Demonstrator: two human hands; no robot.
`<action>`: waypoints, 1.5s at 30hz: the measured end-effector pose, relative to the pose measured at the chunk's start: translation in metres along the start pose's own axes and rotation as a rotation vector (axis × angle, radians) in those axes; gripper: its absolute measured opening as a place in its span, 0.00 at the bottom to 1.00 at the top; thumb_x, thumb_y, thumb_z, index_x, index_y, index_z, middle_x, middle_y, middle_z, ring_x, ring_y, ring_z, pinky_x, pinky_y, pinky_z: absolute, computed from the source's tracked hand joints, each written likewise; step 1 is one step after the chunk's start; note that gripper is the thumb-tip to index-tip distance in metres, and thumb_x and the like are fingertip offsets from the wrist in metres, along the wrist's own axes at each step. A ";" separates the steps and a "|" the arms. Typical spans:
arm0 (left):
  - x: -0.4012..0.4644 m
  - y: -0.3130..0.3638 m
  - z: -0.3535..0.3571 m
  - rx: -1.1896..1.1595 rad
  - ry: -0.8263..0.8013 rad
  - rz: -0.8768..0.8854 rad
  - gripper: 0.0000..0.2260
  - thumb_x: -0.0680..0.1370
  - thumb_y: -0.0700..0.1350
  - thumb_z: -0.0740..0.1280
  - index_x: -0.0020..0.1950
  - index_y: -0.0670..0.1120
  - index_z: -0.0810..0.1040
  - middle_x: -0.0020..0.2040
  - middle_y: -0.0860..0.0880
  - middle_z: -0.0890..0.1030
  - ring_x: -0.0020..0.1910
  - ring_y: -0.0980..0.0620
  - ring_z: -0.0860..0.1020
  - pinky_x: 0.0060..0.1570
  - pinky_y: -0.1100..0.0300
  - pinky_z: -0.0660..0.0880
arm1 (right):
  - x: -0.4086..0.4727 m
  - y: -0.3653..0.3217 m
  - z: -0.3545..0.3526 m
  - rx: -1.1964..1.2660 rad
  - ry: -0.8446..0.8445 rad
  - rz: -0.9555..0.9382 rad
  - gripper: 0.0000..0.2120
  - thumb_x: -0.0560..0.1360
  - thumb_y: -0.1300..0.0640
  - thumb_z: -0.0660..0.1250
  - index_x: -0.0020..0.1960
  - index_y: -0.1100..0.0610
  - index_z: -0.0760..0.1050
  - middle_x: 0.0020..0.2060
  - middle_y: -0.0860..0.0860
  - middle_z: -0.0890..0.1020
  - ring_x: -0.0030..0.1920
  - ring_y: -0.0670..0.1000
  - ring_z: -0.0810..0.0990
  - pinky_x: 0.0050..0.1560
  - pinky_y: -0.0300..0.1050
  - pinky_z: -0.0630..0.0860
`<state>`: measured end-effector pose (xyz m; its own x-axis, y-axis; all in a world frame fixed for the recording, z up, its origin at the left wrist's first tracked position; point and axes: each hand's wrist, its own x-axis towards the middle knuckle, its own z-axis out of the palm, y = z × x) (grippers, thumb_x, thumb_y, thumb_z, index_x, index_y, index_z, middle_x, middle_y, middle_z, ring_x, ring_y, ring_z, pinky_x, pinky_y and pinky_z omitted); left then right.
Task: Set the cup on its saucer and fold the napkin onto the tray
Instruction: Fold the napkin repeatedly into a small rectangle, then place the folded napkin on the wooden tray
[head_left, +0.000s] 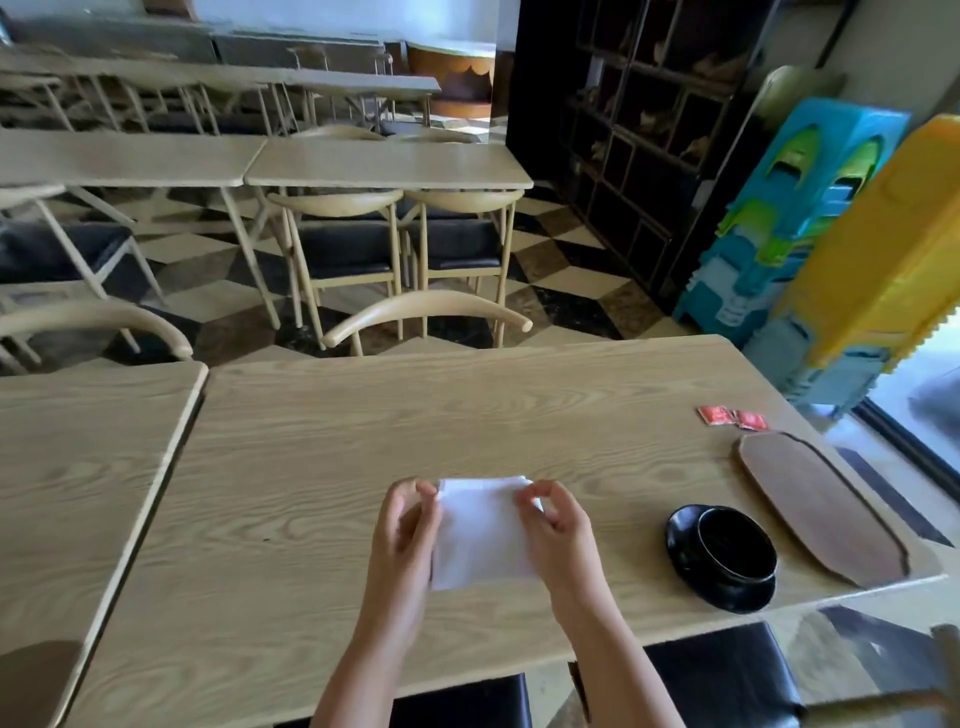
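Observation:
A white napkin (480, 530) lies on the wooden table (311, 467) in front of me. My left hand (405, 535) pinches its far left corner and my right hand (556, 525) pinches its far right corner. To the right, a black cup (735, 543) stands on its black saucer (680, 540) near the table's front edge. A brown oblong wooden tray (821, 506) lies beyond the cup at the right edge, with nothing on it.
Two red sachets (732, 417) lie on the table behind the tray. A second table (62, 467) adjoins on the left. Chairs (426, 312) stand at the far side, black seats below the near edge. Coloured crates (831, 234) are stacked at the right.

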<state>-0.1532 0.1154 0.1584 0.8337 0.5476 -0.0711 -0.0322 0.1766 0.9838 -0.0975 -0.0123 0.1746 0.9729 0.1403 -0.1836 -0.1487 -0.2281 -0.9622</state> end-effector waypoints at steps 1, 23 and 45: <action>-0.002 0.004 -0.004 0.044 -0.084 0.051 0.05 0.78 0.47 0.61 0.44 0.51 0.74 0.23 0.56 0.65 0.23 0.59 0.61 0.24 0.67 0.59 | -0.002 -0.004 -0.005 0.014 -0.023 -0.009 0.15 0.76 0.63 0.60 0.36 0.48 0.76 0.30 0.55 0.66 0.30 0.49 0.64 0.28 0.39 0.60; -0.038 0.047 -0.009 0.164 -0.744 0.003 0.36 0.71 0.45 0.70 0.73 0.60 0.55 0.70 0.50 0.68 0.63 0.53 0.74 0.56 0.61 0.73 | -0.062 -0.017 -0.098 -0.005 -0.312 -0.122 0.30 0.65 0.66 0.66 0.61 0.40 0.69 0.52 0.51 0.81 0.53 0.44 0.79 0.56 0.41 0.73; -0.219 -0.006 0.265 0.383 -0.863 0.274 0.24 0.72 0.42 0.70 0.64 0.62 0.71 0.64 0.68 0.72 0.66 0.66 0.68 0.61 0.76 0.62 | -0.167 0.050 -0.412 -0.277 0.112 -0.194 0.28 0.68 0.66 0.67 0.54 0.34 0.69 0.45 0.46 0.79 0.46 0.49 0.81 0.47 0.45 0.81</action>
<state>-0.1897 -0.2229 0.2121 0.9453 -0.2826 0.1627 -0.2309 -0.2277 0.9460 -0.1947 -0.4438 0.2398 0.9940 0.1039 0.0352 0.0795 -0.4620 -0.8833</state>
